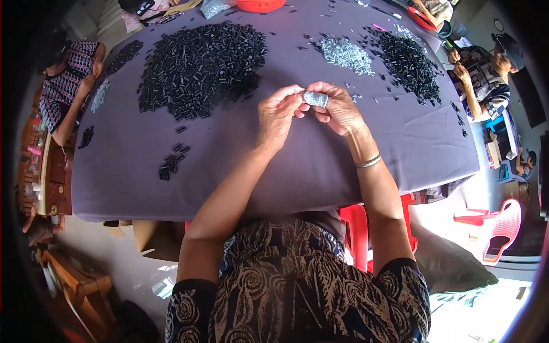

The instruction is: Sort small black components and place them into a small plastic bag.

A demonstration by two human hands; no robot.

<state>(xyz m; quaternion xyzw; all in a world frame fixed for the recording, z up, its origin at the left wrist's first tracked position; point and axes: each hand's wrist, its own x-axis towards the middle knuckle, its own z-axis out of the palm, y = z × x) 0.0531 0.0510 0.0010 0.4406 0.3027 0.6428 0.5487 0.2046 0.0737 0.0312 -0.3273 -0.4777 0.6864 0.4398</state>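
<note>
My left hand (278, 112) and my right hand (342, 110) meet over the near middle of the cloth-covered table, both with fingers pinched together. Between them shows a short silvery band-like piece (315, 99), at the right thumb; whether it is held or worn there I cannot tell. Anything smaller in the fingertips is hidden. Beyond the left hand spreads a large pile of small black tube-shaped parts (197, 68). Past the right hand lies a smaller pile of clear parts (345, 55). A few black parts (169, 166) are scattered left of my left forearm.
Another black pile (409, 66) lies at the right of the purple-grey tablecloth (412, 143). People sit at both sides, handling small things; a red basin (260, 4) stands at the far edge. Red plastic chairs (496, 228) and an open cardboard box (154, 237) are below the table's level.
</note>
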